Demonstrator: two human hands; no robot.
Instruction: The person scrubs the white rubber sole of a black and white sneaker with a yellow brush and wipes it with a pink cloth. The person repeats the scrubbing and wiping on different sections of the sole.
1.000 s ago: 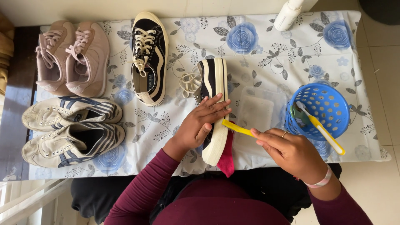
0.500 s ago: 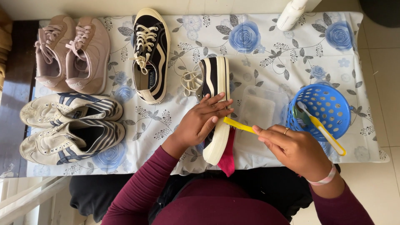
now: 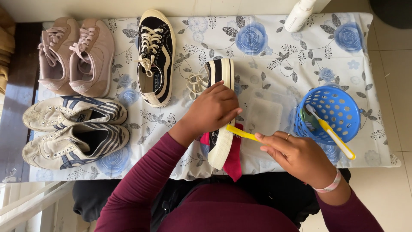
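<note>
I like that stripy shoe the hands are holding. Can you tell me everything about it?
The black shoe is a lace-up canvas sneaker with a thick cream sole bearing dark stripes. It lies tipped on its side on the flowered cloth, over a pink rag. The left hand presses it down; the yellow toothbrush in the right hand meets its sole.

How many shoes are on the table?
6. Two pink shoes at the far left, two white striped shoes below them, one black shoe lying alone, and one black shoe under the left hand.
</note>
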